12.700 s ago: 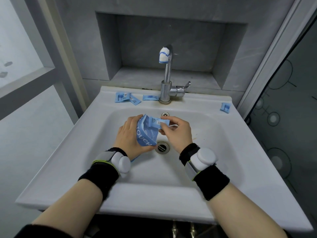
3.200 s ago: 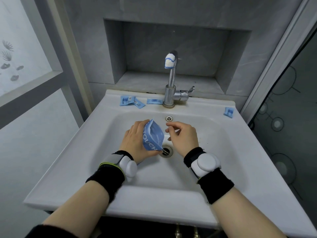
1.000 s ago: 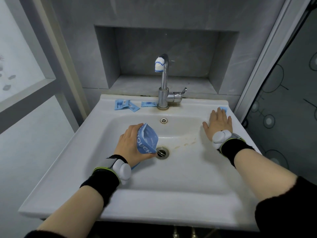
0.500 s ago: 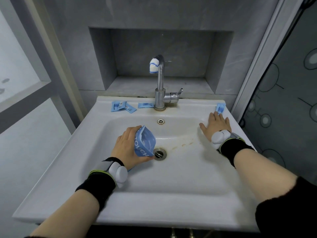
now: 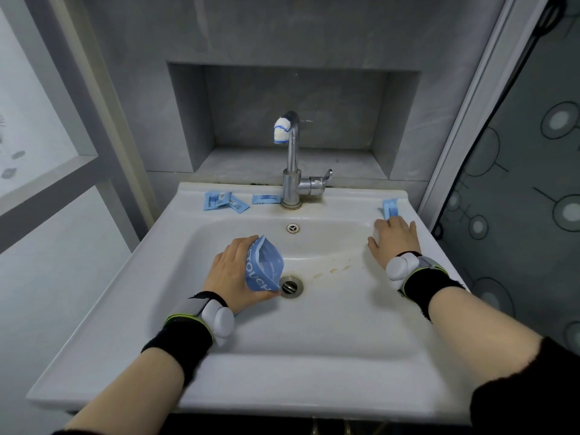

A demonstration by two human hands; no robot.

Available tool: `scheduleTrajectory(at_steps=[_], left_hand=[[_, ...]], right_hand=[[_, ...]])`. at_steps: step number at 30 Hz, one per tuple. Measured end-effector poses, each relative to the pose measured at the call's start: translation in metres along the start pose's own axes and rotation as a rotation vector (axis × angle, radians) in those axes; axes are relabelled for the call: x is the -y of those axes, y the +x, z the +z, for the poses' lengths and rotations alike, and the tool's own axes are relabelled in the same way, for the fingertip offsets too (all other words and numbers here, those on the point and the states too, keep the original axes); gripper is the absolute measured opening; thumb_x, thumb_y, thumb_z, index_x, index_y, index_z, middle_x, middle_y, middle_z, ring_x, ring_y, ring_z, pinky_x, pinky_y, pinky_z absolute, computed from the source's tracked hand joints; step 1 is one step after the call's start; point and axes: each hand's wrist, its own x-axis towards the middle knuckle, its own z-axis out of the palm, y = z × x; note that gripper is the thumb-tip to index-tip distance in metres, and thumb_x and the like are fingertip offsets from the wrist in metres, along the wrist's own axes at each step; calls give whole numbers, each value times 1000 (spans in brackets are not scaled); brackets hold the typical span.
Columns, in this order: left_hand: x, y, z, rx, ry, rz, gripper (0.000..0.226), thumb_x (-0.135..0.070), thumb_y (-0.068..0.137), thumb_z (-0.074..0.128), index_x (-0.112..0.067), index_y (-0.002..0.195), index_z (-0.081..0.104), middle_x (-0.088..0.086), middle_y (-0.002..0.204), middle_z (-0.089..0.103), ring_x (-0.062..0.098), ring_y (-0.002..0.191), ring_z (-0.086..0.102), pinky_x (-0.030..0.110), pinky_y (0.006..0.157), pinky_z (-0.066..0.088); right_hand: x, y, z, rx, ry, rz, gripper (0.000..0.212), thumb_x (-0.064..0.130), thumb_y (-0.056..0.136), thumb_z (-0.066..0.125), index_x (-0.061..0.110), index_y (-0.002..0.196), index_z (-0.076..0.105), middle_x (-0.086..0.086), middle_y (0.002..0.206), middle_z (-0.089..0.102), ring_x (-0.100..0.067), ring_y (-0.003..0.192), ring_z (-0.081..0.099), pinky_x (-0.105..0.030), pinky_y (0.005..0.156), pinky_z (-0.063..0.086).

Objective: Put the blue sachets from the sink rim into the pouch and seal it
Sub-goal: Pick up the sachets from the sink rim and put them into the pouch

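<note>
Pouch [image 5: 265, 268], blue with white lettering, sits in the left hand [image 5: 227, 274] low inside the basin, just left of the drain [image 5: 291, 286]. The fingers curl round its back and the thumb presses along its lower front edge, so the hand is clamped on it. The pouch stands roughly upright, with its top end toward the tap [image 5: 292, 171]. Whether its mouth is open cannot be told from this angle.

A corner sachet [image 5: 390, 208] lies on the far right corner of the sink [image 5: 345, 387] rim. The right hand [image 5: 394, 240] lies palm down on the rim just in front of it. Its fingers are straight and close together, and their tips touch the sachet's near end; nothing is gripped.

Three more blue sachets lie on the back rim, left of the tap. A sachet pair [image 5: 216, 200] lies touching each other. A lone sachet [image 5: 266, 199] lies apart from them, just beside the tap's base.

The tap is chrome, its spout end wrapped in white and blue. An overflow hole [image 5: 292, 227] sits below it in the basin wall, and brownish stains [image 5: 332, 271] mark the basin right of the drain. Each wrist bears a black band [image 5: 179, 343] with a white pod. Behind the sink a niche [image 5: 295, 114] is set into the grey wall. A window [image 5: 31, 120] stands at left and a dark panel [image 5: 518, 183] with circles at right.
</note>
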Motion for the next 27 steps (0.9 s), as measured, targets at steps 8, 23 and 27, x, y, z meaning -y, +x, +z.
scheduleTrajectory(at_steps=[8,23,27], left_hand=[[0,0,-1,3,-4,1,111,-66,49,80,-24,140,33,-5,131,44,16,118,46,27,99,32],[0,1,-2,-7,-23,5,111,-63,50,82,-22,140,32,-3,131,44,17,119,45,35,102,38],[1,1,-2,-6,-23,4,112,-63,49,82,-22,140,32,-3,131,44,18,119,46,35,102,39]], right_hand=[[0,0,-1,-97,-26,39,51,21,91,50,13,138,33,-10,128,47,-30,118,46,-43,112,25],[0,5,1,-70,-29,37,29,10,91,48,5,120,48,-13,121,54,-31,109,51,-33,78,38],[1,7,0,-108,-31,40,32,13,92,48,9,124,47,-11,119,52,-30,106,53,-35,80,36]])
